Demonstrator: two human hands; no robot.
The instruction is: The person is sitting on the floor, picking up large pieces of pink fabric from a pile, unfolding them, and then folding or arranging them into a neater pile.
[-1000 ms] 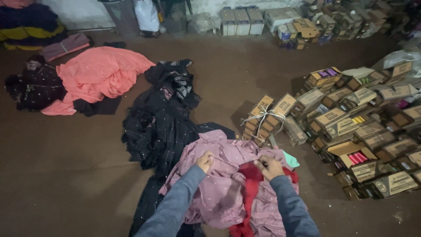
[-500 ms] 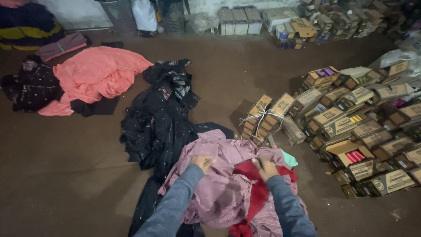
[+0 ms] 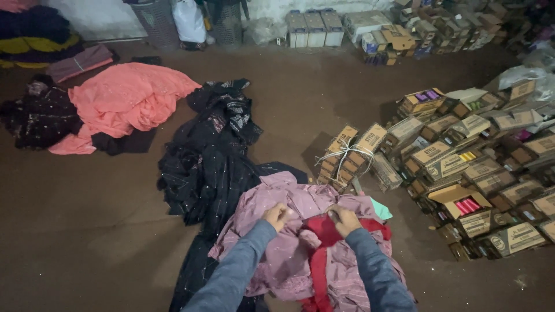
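Both hands are closed on cloth. The left hand [image 3: 277, 216] grips a fold of the mauve-pink crumpled fabric garment [image 3: 289, 242] at lower centre of the frame; the right hand [image 3: 344, 219] pinches the same garment just beside the red cloth strip [image 3: 319, 260] that runs across it. The garment lies on the brown floor [image 3: 87, 231], heaped, directly under the hands.

Risks, as judgements:
- The red strip lies over the mauve cloth. Lifting either piece alone is likely to drag the other and undo any flattening.
- The black sequinned fabric spread [image 3: 202, 167] touches the garment's left edge and partly underlies it. A pull toward the left of the frame may catch it.
- The string-tied bundle of flat cardboard boxes [image 3: 347, 156] stands just beside the garment's upper right edge. A sweep in that direction may snag cloth on the string or a corner.

Open room:
- The widest bare floor is at the left and lower left of the frame.
- The right side is closed off by the stacked small cardboard cartons [image 3: 480, 167].
- The coral-pink spread garment [image 3: 127, 98] at upper left lies well apart.
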